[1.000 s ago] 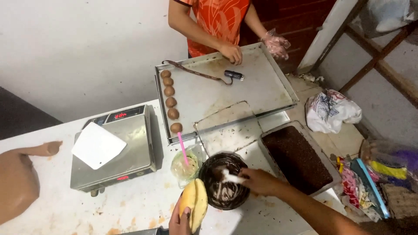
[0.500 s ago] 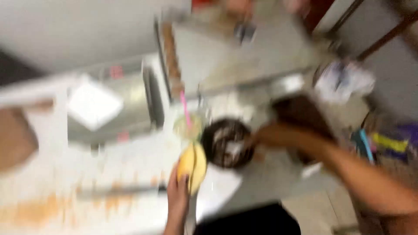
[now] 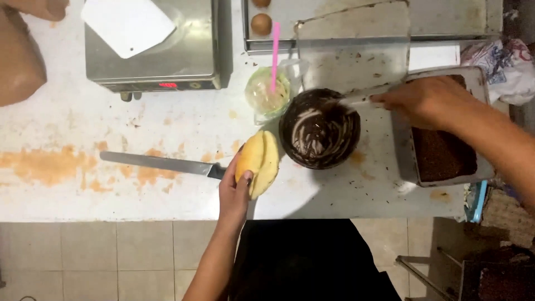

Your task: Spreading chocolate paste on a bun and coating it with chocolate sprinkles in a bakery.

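My left hand [image 3: 233, 192] grips a split yellow bun [image 3: 259, 161] near the table's front edge. Beside it stands a round bowl [image 3: 319, 129] smeared with dark chocolate. My right hand [image 3: 429, 100] holds a white utensil [image 3: 354, 100] whose tip rests in the bowl. A long knife [image 3: 161, 164] lies flat on the table, its handle under my left hand.
A metal scale [image 3: 153, 67] with a white scraper [image 3: 129, 25] on it stands at the back left. A plastic cup with a pink stick [image 3: 270, 89], a baking tray with brown balls [image 3: 261, 23] and a pan of dark crumbs [image 3: 443, 153] are nearby. Another person's arm [image 3: 19, 61] is at far left.
The camera has tilted down and closer over the table. My left hand still holds the bun and my right hand stays at the bowl.
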